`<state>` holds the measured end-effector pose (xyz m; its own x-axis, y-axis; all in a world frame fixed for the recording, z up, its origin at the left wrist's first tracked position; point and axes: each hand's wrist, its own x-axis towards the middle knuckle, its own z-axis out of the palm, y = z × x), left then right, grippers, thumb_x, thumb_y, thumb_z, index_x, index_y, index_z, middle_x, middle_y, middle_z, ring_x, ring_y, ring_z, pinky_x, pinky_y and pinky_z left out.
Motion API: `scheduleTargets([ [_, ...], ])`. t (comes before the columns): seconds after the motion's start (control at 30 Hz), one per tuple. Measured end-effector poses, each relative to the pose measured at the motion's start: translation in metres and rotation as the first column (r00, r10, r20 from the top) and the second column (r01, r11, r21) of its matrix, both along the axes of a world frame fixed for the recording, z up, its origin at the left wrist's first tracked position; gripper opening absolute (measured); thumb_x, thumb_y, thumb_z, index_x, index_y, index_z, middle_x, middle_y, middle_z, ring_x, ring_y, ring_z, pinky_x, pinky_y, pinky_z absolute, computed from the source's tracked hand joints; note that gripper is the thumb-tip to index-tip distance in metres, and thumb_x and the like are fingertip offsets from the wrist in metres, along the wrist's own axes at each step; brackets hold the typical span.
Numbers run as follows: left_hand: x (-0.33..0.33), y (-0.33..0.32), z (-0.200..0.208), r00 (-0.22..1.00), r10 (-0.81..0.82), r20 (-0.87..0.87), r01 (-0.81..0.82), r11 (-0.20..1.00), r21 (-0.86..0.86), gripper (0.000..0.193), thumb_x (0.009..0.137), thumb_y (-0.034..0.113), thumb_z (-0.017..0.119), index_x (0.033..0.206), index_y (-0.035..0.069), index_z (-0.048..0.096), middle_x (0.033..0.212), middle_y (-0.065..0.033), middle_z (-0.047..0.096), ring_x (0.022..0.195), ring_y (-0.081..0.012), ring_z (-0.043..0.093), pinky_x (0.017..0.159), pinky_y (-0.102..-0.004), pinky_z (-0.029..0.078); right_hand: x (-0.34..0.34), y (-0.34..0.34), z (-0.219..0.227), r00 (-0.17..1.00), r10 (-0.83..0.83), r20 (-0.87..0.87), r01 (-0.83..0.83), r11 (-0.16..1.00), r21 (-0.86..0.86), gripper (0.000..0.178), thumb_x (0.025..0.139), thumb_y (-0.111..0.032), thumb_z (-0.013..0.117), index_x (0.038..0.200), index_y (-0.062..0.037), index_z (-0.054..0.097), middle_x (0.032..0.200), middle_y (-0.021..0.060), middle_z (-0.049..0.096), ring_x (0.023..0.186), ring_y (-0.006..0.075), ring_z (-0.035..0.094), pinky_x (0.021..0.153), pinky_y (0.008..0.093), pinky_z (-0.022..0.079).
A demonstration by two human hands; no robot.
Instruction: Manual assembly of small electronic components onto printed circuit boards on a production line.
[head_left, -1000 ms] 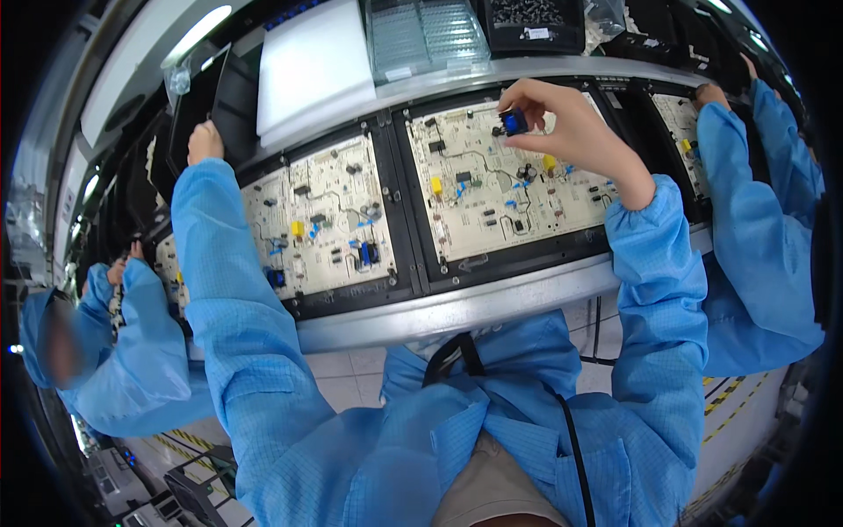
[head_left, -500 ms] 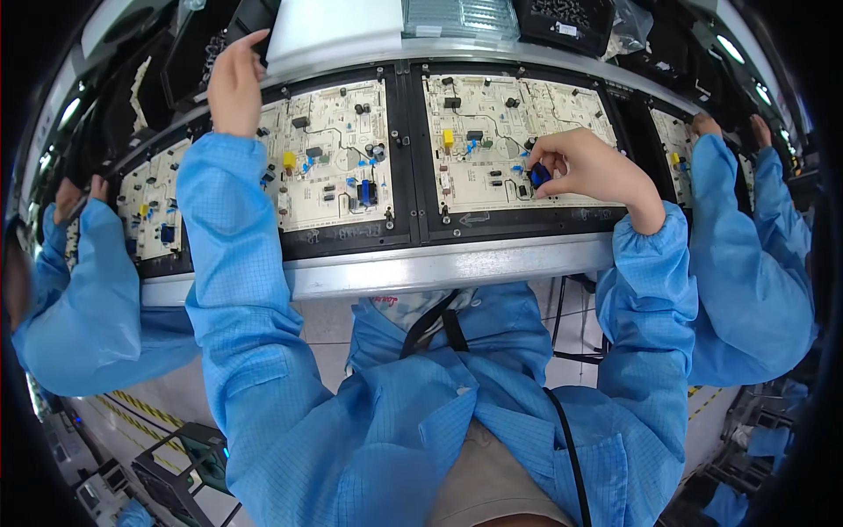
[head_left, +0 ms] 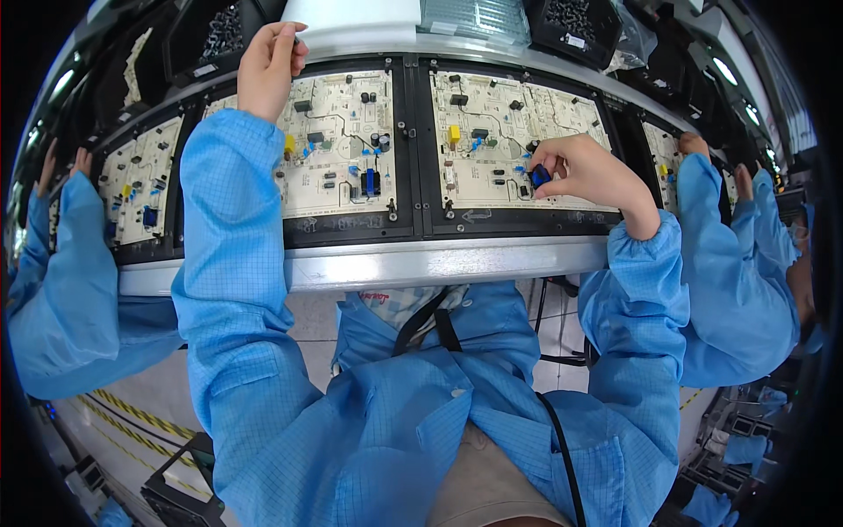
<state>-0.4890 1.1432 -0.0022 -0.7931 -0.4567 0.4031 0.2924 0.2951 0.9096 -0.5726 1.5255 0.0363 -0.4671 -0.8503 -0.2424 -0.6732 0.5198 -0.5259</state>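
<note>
My right hand (head_left: pixel 587 171) is closed around a dark blue block-shaped electronic component (head_left: pixel 541 177), with thumb and fingers at its sides. The component is at the lower right part of a cream circuit board (head_left: pixel 492 189); the fingers hide whether it is fully seated. Raised above the far edge of the neighbouring circuit board (head_left: pixel 307 198), my left hand (head_left: pixel 270 70) has its thumb and fingers pinched together. A small dark bit shows at its fingertips, too small to name. That left board carries a similar blue-and-black block (head_left: pixel 370 183) and a yellow part.
Black frames (head_left: pixel 409 176) hold the boards along a metal rail (head_left: pixel 448 263). Behind stand a bin of small dark parts (head_left: pixel 224 33), a white sheet (head_left: pixel 351 22), a clear tray (head_left: pixel 474 19) and another black bin (head_left: pixel 571 22). Co-workers' blue-sleeved arms (head_left: pixel 88 255) (head_left: pixel 716 255) are on both sides.
My left hand has moved right, from beside the left bin toward the white sheet, and its fingers have drawn into a pinch. My right hand stays at the blue component.
</note>
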Motion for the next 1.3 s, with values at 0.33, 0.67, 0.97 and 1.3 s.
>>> scheduleTargets([
  [0.33,-0.004,0.008,-0.004,0.997,-0.068,0.042,0.063,0.992,0.11,0.021,0.097,0.02,0.046,0.105,0.006,0.06,0.074,0.0029,0.049,0.064,-0.0042,0.043,0.058,-0.0185,0.037,0.008,-0.001,-0.005,0.987,0.045,-0.157,-0.044,0.999,0.009,0.036,0.063,-0.012,0.08,0.092,0.0014,0.062,0.066,0.0084,0.053,0.06,0.0198,0.053,0.056,0.0299,0.043],
  [0.67,-0.004,0.01,-0.003,0.993,-0.119,0.0,0.116,0.968,0.224,0.025,0.097,0.021,0.046,0.106,0.001,0.058,0.073,0.0027,0.049,0.063,-0.0046,0.043,0.058,-0.019,0.037,0.004,0.003,0.002,0.987,0.09,-0.133,-0.087,0.996,0.026,0.04,0.068,-0.018,0.076,0.098,-0.0008,0.057,0.066,0.008,0.052,0.059,0.022,0.053,0.056,0.0325,0.042],
  [0.97,0.002,0.024,0.007,0.974,-0.176,0.14,0.143,0.966,0.215,0.027,0.093,0.011,0.051,0.117,-0.003,0.052,0.086,-0.005,0.061,0.072,-0.0074,0.054,0.067,-0.0205,0.044,-0.078,-0.033,0.047,0.985,0.114,-0.126,-0.113,0.993,0.013,0.041,0.072,-0.03,0.076,0.099,-0.0038,0.06,0.064,0.0022,0.056,0.059,0.0122,0.053,0.054,0.0266,0.042],
  [1.3,-0.021,0.059,0.017,0.939,-0.335,0.071,0.309,0.919,0.246,0.027,0.093,0.011,0.049,0.115,-0.004,0.046,0.095,-0.0135,0.065,0.077,-0.0122,0.06,0.065,-0.0217,0.043,-0.412,0.02,-0.052,0.514,-0.48,-0.711,0.509,0.838,-0.198,0.019,0.072,-0.003,0.062,0.091,-0.0002,0.064,0.088,0.0207,0.065,0.083,0.0372,0.062,0.074,0.0401,0.05],
])
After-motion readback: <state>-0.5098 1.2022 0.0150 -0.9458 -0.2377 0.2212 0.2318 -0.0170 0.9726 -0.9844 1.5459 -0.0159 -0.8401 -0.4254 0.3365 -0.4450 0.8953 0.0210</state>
